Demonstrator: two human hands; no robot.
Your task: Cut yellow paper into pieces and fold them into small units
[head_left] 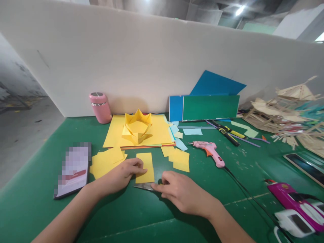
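Head view: left hand (124,173) pinches the left edge of the yellow paper rectangle (145,165), near the bench's front edge. The paper's long axis runs front to back. Right hand (179,192) sits just right of its near corner, fingers curled on the scissors (143,186). The blade lies along the paper's near edge, tip pointing left. Pink glue gun (210,152) lies well apart, to the right.

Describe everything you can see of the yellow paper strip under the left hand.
The yellow paper strip is a plain, matte rectangle lying flat on the green table, its long side running away from the person. A faint line crosses its middle. The left hand rests its fingers on its left edge; the right hand is at its near right corner.
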